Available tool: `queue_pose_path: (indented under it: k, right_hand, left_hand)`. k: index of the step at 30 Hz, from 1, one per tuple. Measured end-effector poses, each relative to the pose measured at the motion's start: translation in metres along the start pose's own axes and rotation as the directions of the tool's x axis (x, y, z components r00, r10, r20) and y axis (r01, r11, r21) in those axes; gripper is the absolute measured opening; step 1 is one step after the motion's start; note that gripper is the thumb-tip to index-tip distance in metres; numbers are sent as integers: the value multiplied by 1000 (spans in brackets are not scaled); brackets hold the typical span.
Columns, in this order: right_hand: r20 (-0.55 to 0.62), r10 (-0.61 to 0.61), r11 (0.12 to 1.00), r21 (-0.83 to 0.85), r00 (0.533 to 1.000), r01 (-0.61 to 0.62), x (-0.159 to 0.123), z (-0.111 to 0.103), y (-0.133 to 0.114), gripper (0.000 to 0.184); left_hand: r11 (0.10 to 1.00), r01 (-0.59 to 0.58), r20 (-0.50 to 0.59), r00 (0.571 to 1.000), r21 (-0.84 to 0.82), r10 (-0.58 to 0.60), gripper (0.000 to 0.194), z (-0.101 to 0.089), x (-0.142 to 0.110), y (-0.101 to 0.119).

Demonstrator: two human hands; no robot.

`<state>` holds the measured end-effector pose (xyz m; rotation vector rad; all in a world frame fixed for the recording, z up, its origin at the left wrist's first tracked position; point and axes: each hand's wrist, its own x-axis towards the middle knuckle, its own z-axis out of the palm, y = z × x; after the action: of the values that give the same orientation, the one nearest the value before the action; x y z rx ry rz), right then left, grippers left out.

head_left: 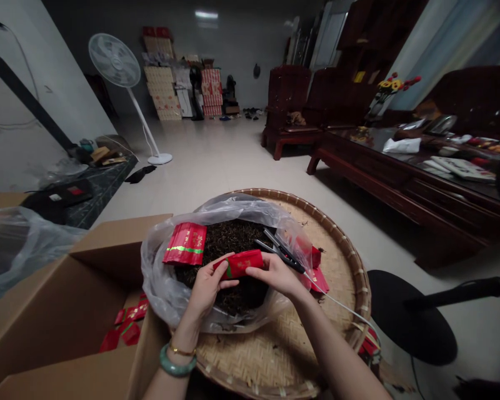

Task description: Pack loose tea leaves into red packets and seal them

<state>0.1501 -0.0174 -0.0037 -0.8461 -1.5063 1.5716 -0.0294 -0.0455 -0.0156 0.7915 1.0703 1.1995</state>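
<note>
Both of my hands pinch one red tea packet with a green stripe, held level over a clear plastic bag of dark loose tea leaves. The packet's left end is in my left hand; my right hand grips its right end. A stack of red packets with a green band lies on the tea at the left. Right of my hands, a black flat-iron-shaped sealer with a white cord rests on the bag, its jaws apart. More red packets lie partly hidden at the bag's right side.
The bag stands on a round woven bamboo tray. At the left is an open cardboard box with several red packets inside. A black round stand base is at the right. Farther off are a white fan and a dark wooden table.
</note>
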Motion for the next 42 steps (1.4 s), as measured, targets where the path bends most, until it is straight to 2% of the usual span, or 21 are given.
queue_pose_path:
  k: [3,7,9,10,11,12,13,14,15,16,17,19,21,23,26,27,29,31,34,37,42]
  right_hand:
    - [80,55,998,2,995,-55,-1,0,3,41]
    - [64,66,995,-76,996,-61,-3,-3,3,50]
    - [65,72,994,-91,995,-66,-5,-2,2,52]
    - [71,76,994,-82,995,-70,-6,-1,2,51]
    - [79,80,995,-65,994,-75,-6,0,2,50]
    - [88,84,996,-45,993,-80,-7,1,2,49]
    - [98,89,996,-24,991,-87,-7,3,3,48]
    - [104,98,995,-7,990,-97,-7,5,4,48]
    - [102,108,994,5,989,-109,-6,6,4,47]
    - [95,118,993,12,988,-120,-6,8,4,47]
    - [88,126,992,16,988,-128,-5,9,4,48]
    - [84,134,991,18,987,-136,-3,10,0,50]
    - [101,135,991,10,986,-137,-1,9,-5,52]
    - [100,140,990,1,985,-140,-1,6,-11,54]
    - [-5,133,991,-10,991,-133,-3,-5,-17,56]
    - [-69,116,991,-57,991,-120,-5,-10,-17,53]
    - [-156,52,957,-274,986,-94,-10,-17,-16,43]
    - [-126,12,822,-564,992,-82,-15,-19,-12,40]
    - [-37,82,549,-832,996,-76,-20,-11,-5,61]
    - [-51,138,377,-921,989,-100,-17,4,-1,61]
    - [-129,119,241,-958,985,-154,-3,20,4,47]
  left_hand:
    - [998,53,58,997,-19,-52,62,-1,-2,-1]
    - [999,40,91,995,35,-43,65,-8,-3,-4]
    - [986,-41,58,998,163,32,63,-12,-3,-5]
    - [955,-116,16,993,272,116,60,-14,-3,-5]
    - [887,-214,-21,970,409,243,57,-15,-4,-5]
    - [766,-314,-24,919,560,394,54,-15,-6,-5]
    - [596,-396,29,848,698,530,53,-15,-9,-5]
    - [401,-454,134,777,796,615,54,-14,-11,-4]
    - [211,-495,264,722,843,640,55,-13,-14,-3]
    - [56,-525,385,688,849,615,55,-11,-17,-3]
    - [-52,-543,471,673,838,570,54,-10,-19,-2]
    - [-144,-547,534,668,825,518,52,-8,-19,-2]
    - [-131,-538,516,667,833,537,50,-8,-17,-3]
    - [-78,-548,487,658,833,575,48,-9,-12,-5]
    - [3,-550,420,643,835,640,46,-13,-6,-7]
    - [31,-538,387,644,843,660,44,-14,-4,-8]
    - [81,-506,316,648,859,693,42,-18,-2,-7]
    - [116,-486,268,647,866,714,41,-20,-1,-6]
    - [163,-475,229,661,865,715,39,-20,-2,-5]
    - [222,-460,191,692,860,696,37,-19,-3,-4]
    - [258,-467,182,706,846,684,36,-17,-3,-5]
